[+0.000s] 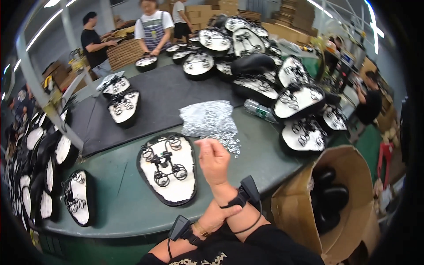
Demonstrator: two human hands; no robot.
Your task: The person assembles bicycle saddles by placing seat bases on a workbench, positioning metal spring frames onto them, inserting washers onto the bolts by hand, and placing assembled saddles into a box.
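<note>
A person's two bare forearms come up from the lower edge over a green table [115,203]. The right hand [213,161] is raised above the table edge, its fingers curled loosely together into a soft fist; whether anything small sits inside it cannot be told. The left hand [216,216] lies across the right forearm just below the wrist, fingers closed around it. Each wrist carries a small black device on a strap, with a thin cable. Just to the left of the right hand, flat on the table, lies a saddle [168,170], underside up: a black rim around a white base, with black wire rails and coil springs on top. Neither hand touches it. Beyond the right hand, a heap of small silver washers [211,121] spills from a clear bag, a few scattered close to the knuckles. A dark mat [163,97] covers the table's far part, with two more saddles at its left end. A big pile of saddles [265,79] fills the far right side. To the lower right stands an open cardboard box [340,207] holding black pieces. More saddles hang along the left edge. Other people work at the far end and at the right.
</note>
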